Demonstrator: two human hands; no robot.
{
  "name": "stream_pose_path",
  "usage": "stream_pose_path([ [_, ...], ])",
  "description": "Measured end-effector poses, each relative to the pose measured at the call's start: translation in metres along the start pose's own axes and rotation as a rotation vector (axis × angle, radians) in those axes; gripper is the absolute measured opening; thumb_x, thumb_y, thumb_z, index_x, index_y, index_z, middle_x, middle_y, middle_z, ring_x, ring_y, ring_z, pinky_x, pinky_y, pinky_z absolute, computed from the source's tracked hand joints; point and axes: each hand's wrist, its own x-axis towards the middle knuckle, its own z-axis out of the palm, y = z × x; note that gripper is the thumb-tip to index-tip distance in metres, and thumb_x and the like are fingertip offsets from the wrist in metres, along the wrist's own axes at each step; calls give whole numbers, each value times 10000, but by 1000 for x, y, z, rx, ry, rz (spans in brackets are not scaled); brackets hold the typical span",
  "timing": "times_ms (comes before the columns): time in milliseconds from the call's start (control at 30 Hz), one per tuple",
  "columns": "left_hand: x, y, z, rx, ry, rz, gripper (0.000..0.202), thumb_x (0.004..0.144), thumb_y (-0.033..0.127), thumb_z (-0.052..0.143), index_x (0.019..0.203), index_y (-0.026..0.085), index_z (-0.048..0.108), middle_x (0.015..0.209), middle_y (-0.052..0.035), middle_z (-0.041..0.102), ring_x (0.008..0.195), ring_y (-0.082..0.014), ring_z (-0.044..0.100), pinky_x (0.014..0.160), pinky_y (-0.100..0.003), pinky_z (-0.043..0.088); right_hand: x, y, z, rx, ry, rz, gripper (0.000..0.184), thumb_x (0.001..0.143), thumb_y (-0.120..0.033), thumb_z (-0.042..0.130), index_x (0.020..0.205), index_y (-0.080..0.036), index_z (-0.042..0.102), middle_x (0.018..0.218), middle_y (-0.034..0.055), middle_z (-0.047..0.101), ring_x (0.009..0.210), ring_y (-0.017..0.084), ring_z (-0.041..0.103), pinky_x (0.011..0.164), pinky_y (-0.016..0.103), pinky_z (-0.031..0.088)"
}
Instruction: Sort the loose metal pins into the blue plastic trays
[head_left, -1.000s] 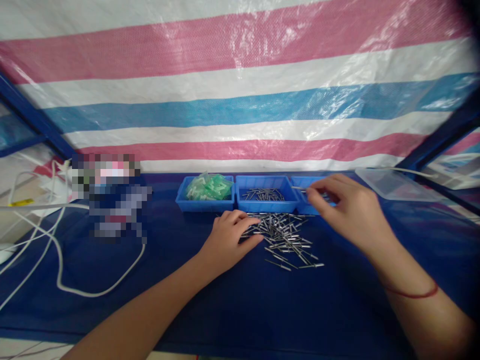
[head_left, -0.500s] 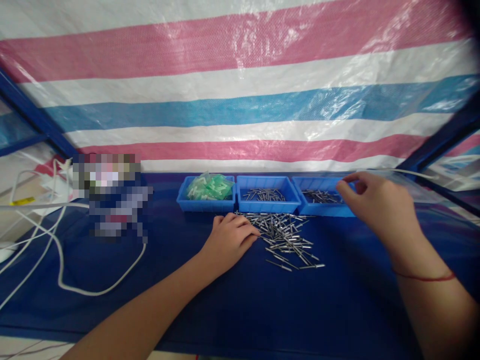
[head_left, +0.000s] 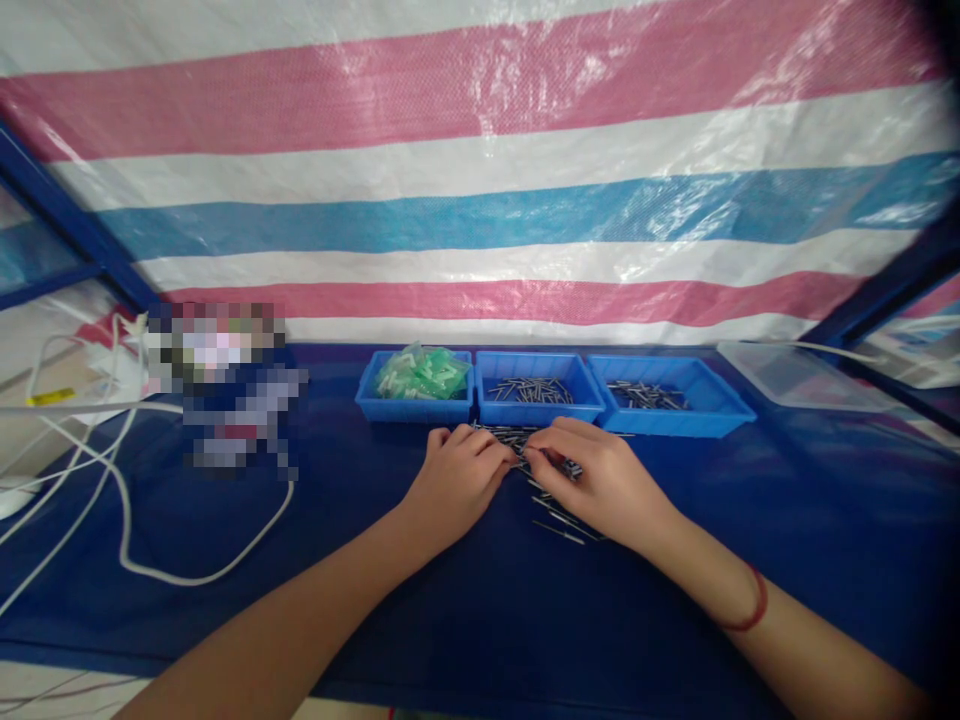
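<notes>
A heap of silver blind rivets (head_left: 559, 515) lies loose on the blue tabletop, partly hidden by both hands. My left hand (head_left: 461, 485) rests at the heap's left side, its fingers curled and the thumb against them. Whatever it pinches is too small to make out. Close beside it, my right hand (head_left: 611, 485) reaches over the heap with thumb and fingertips drawn together among the rivets; what lies between the tips is unclear. Just behind stand a middle blue bin (head_left: 540, 412) and a right blue bin (head_left: 724, 415), each with rivets inside.
A left blue bin (head_left: 416, 410) holds green and clear plastic packets (head_left: 424, 375). At the back right lies a translucent plastic tray or lid (head_left: 810, 378). White cables (head_left: 124, 520) loop across the table's left side near a blurred-out area. Behind hangs a striped plastic sheet (head_left: 480, 220).
My right hand has come from above the right bin, leftward and down to the rivet heap beside my left hand. My left hand has stayed nearly in place.
</notes>
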Motion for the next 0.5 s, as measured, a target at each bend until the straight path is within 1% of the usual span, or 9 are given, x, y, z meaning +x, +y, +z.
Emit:
stream_pose_path([
  [100,1,-1,0,-94,35,-25,212,970,244,402,976,205,610,993,-35,639,928,-193,534,790,-351,337,0,0,2,67,-8,27,85,864,-233,544,855,-194,619,746,33,595,674,158,543,629,283,427],
  [200,3,-3,-1,-251,101,3,184,963,223,408,974,193,589,1000,-46,633,932,-185,547,808,-327,384,0,0,1,151,13,35,72,861,-254,561,832,-198,595,722,16,576,622,135,510,587,267,411],
  [267,3,-2,-1,-339,150,14,148,950,234,436,960,190,577,970,-47,633,917,-180,559,820,-313,409,1,-1,1,196,35,49,110,873,-259,547,785,-197,571,705,11,566,602,126,488,576,265,405],
  [333,2,0,-1,-402,185,-19,118,937,259,470,948,193,568,933,-38,635,880,-173,572,802,-299,430,1,-2,1,239,48,77,153,885,-285,535,763,-196,563,693,10,561,595,125,478,566,266,400],
  [433,1,3,0,-459,213,-77,110,924,282,497,948,197,563,920,-28,640,845,-161,586,781,-284,450,0,-2,2,303,38,112,184,894,-329,527,786,-194,592,693,16,571,600,130,488,549,266,397],
  [500,1,3,0,-469,223,-85,127,916,291,513,989,200,563,935,-30,643,858,-163,593,794,-287,459,0,-1,1,325,39,116,188,896,-336,524,806,-194,608,699,19,577,610,134,499,547,267,398],
])
